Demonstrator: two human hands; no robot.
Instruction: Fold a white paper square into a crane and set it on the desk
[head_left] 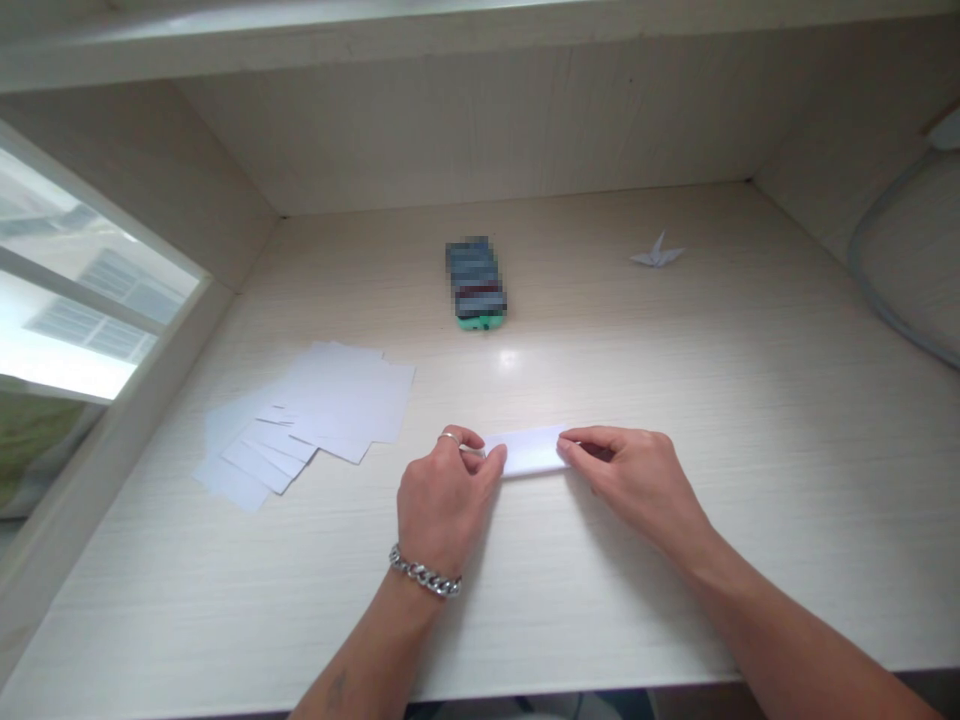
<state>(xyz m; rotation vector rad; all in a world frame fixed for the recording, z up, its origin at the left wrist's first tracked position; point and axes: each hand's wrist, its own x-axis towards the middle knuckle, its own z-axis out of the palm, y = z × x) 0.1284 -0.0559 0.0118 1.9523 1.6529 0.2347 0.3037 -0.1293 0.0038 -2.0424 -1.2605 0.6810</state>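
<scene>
A folded strip of white paper lies between my two hands, near the middle of the desk. My left hand, with a ring and a chain bracelet on its wrist, pinches the strip's left end between thumb and fingers. At the right end, my right hand grips the strip between thumb and index finger. To the left lies a fanned-out pile of white paper sheets. A small folded white paper crane stands far back on the right.
A phone with a green edge lies at the back middle of the pale wooden desk. Side and back panels enclose the desk, with a window at left and a grey cable at right.
</scene>
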